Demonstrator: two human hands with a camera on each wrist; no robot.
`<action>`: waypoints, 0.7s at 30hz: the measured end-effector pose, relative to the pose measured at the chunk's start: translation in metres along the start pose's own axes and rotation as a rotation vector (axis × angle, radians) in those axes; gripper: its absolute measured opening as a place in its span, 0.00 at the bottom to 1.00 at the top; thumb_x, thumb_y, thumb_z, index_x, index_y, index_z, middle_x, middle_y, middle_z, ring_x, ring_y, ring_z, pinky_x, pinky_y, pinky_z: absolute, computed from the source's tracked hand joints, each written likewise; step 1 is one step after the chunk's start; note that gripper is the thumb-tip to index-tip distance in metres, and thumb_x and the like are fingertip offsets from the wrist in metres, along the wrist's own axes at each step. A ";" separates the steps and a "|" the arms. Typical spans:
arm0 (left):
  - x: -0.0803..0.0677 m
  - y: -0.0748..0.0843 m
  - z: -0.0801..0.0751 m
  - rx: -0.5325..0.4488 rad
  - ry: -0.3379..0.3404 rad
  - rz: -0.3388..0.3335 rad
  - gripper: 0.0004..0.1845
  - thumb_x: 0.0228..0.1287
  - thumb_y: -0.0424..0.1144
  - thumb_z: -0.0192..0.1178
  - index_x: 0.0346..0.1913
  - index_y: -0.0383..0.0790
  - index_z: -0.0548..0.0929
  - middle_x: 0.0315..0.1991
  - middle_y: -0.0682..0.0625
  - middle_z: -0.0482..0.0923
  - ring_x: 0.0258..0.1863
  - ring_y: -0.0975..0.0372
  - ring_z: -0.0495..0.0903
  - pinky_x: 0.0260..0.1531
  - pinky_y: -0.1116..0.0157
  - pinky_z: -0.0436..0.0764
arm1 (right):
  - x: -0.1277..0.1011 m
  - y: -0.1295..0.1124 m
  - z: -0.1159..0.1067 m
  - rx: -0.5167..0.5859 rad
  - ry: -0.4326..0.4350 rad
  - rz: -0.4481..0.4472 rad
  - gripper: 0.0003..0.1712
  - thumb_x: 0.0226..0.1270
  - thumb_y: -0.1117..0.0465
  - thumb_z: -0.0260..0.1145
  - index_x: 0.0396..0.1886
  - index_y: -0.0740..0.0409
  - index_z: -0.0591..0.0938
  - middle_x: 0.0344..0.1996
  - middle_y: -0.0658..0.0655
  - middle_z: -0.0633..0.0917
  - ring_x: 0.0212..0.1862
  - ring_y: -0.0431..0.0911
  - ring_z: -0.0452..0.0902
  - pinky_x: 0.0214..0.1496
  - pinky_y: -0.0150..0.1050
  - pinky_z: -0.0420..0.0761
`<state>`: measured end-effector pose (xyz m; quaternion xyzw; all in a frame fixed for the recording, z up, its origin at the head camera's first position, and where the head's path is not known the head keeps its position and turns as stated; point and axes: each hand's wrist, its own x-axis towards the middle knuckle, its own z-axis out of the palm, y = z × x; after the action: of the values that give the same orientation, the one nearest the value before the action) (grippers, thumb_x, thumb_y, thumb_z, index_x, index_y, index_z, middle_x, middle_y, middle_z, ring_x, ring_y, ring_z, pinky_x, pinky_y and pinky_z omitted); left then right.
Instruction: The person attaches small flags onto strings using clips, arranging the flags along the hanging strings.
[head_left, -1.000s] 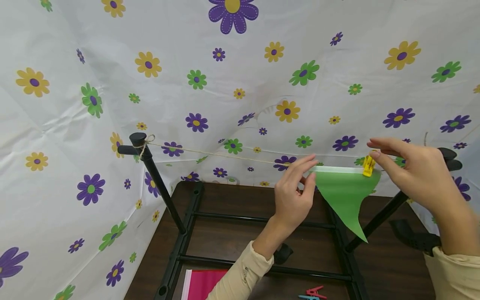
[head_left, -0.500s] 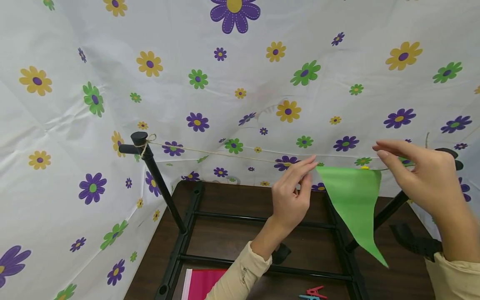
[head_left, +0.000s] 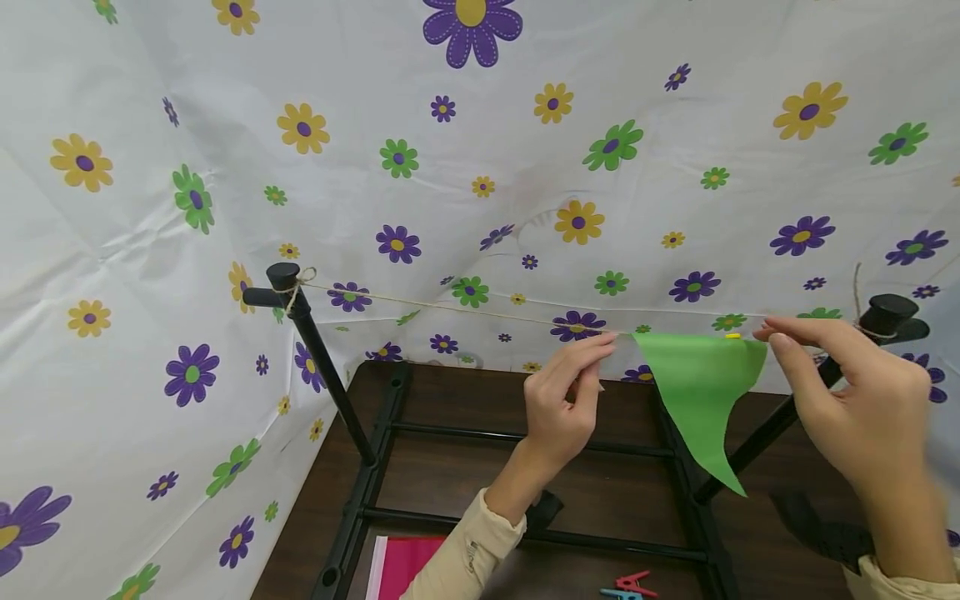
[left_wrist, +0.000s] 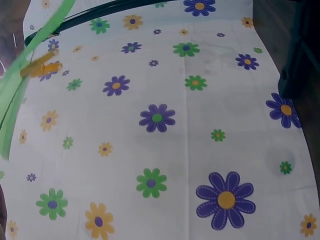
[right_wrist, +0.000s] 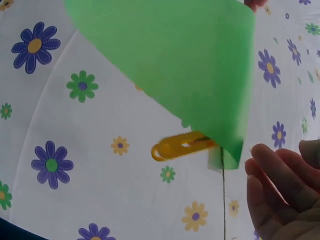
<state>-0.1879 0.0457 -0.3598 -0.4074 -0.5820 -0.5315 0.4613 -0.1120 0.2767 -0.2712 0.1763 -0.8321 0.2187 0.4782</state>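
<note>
Green pennant clipped on string, both hands open beside it

We see a white flowered sheet (head_left: 442, 212) filling the background. Brown table (head_left: 450, 475) below; black frame (head_left: 351, 517) on it, uprights left and right. Thin string (head_left: 420, 303) runs between the uprights. Right hand (head_left: 862, 392): released, fingers extended just beside the pennant's right top corner. Left hand (head_left: 562, 408): released too, fingers fairly straight, tips near the string, left of the pennant; we can't tell if they touch it. Green pennant (head_left: 705, 392) hangs from the string between the hands, near the right upright, point down and curling. Pinkish-red piece (head_left: 408, 567) with a white edge lies lower left, partly behind the left sleeve. Yellow clip (right_wrist: 172, 147) grips the pennant's top edge near its right corner. Red clip (head_left: 636, 582) and blue clip (head_left: 621, 594) lie together, bottom.
</note>
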 end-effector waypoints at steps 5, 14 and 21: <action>-0.006 -0.002 -0.006 -0.005 -0.003 -0.028 0.13 0.68 0.18 0.54 0.49 0.29 0.84 0.49 0.36 0.86 0.21 0.63 0.80 0.22 0.81 0.73 | -0.012 -0.004 0.006 0.038 0.053 -0.003 0.34 0.81 0.44 0.57 0.44 0.76 0.87 0.49 0.22 0.75 0.24 0.19 0.64 0.20 0.24 0.49; -0.018 -0.004 -0.016 0.032 -0.003 -0.098 0.14 0.67 0.18 0.55 0.50 0.31 0.83 0.44 0.40 0.86 0.21 0.63 0.79 0.22 0.80 0.74 | -0.035 -0.009 0.013 0.139 0.151 0.062 0.17 0.77 0.64 0.63 0.45 0.78 0.86 0.45 0.27 0.80 0.44 0.18 0.75 0.36 0.16 0.62; -0.029 -0.006 -0.024 0.040 0.000 -0.146 0.13 0.68 0.19 0.55 0.50 0.30 0.83 0.35 0.43 0.82 0.20 0.61 0.78 0.21 0.78 0.74 | -0.051 -0.009 0.021 0.179 0.189 0.134 0.14 0.75 0.68 0.64 0.42 0.80 0.85 0.42 0.26 0.82 0.37 0.18 0.74 0.30 0.20 0.57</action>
<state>-0.1838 0.0217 -0.3891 -0.3546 -0.6207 -0.5522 0.4291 -0.0976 0.2622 -0.3236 0.1411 -0.7703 0.3391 0.5213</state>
